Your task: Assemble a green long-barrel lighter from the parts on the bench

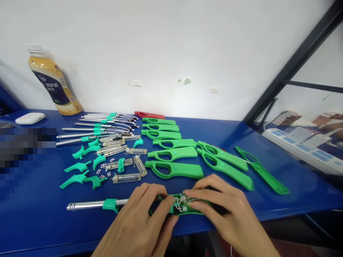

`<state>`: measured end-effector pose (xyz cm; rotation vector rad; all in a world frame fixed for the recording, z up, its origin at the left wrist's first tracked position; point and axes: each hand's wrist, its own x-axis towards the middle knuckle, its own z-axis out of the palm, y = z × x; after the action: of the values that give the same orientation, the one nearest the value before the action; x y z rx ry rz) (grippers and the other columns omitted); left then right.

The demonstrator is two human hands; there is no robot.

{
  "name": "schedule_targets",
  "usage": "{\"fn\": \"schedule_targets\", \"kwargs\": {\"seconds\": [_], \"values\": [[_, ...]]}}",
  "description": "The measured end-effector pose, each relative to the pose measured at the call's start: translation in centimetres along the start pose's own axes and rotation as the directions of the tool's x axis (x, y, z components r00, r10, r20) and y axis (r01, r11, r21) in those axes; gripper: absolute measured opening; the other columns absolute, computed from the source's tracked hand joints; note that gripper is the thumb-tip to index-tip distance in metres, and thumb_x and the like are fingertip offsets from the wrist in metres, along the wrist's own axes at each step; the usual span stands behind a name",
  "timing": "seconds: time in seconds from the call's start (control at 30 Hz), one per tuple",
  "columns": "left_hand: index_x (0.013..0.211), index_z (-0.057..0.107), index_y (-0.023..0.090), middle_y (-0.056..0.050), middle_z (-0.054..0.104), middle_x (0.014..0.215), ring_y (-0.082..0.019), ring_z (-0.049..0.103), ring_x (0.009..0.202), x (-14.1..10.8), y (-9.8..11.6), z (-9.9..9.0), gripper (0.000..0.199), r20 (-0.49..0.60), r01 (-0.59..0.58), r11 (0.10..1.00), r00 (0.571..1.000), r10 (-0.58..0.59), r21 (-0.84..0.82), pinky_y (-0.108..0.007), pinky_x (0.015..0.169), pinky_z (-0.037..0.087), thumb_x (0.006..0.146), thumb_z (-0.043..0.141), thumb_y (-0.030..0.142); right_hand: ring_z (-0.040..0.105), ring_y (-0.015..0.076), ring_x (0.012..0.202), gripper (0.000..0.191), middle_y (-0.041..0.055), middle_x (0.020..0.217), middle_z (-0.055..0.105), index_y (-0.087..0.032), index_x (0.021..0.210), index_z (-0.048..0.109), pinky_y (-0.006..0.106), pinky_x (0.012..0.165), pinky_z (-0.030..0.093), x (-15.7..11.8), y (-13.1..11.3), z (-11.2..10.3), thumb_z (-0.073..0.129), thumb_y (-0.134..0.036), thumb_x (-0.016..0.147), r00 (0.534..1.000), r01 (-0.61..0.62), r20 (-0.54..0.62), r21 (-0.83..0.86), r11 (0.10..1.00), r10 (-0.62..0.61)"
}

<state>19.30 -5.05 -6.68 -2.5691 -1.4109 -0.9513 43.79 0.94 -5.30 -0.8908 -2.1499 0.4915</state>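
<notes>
A long-necked gas lighter lies in front of me near the table edge, its green half shell [190, 213] open at the handle. Its metal tube [87, 205] points left through a teal collar [110, 205]. My left hand [143, 219] is closed over the trigger area, thumb and fingers pressed on the shell, hiding much of it. White wires [177, 204] loop out between the two hands. Pinched between thumb and fingers of my right hand [227, 207] is a clear fuel tank [184, 198], set at the shell's handle cavity. Its far end is hidden by the fingers.
Several green handle shells [174, 170] and a red shell [150, 115] lie beyond my hands. To the left are metal tubes with wires [80, 135], clear tanks [126, 178] and teal triggers [73, 180]. A bottle [53, 84], white case [30, 118] and power strip [305, 148] stand around.
</notes>
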Motion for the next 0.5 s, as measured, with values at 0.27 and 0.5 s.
{"fn": "schedule_targets", "kwargs": {"seconds": [0.27, 0.5], "values": [[0.129, 0.063, 0.020, -0.009, 0.064, 0.119, -0.023, 0.063, 0.103, 0.24, -0.01, -0.07, 0.020, 0.027, 0.028, 0.997, 0.999, -0.026, -0.070, -0.039, 0.094, 0.062, 0.112, 0.053, 0.014, 0.078, 0.0128, 0.092, 0.023, -0.0017, 0.104, 0.079, -0.036, 0.122, 0.086, 0.020, 0.083, 0.064, -0.13, 0.01, -0.20, 0.078, -0.024, 0.104, 0.999, -0.024, 0.031, 0.013, 1.000, 0.023], [0.132, 0.064, 0.023, -0.007, 0.065, 0.118, -0.021, 0.064, 0.101, 0.18, -0.32, -0.02, 0.023, 0.052, 0.042, 0.991, 0.998, -0.035, -0.124, -0.036, 0.096, 0.062, 0.114, 0.051, 0.016, 0.077, 0.0126, 0.095, 0.023, -0.0015, 0.107, 0.078, -0.037, 0.122, 0.086, 0.020, 0.084, 0.063, 0.02, -0.06, -0.24, 0.075, -0.025, 0.106, 0.996, -0.048, 0.079, 0.033, 0.998, 0.046]]}}
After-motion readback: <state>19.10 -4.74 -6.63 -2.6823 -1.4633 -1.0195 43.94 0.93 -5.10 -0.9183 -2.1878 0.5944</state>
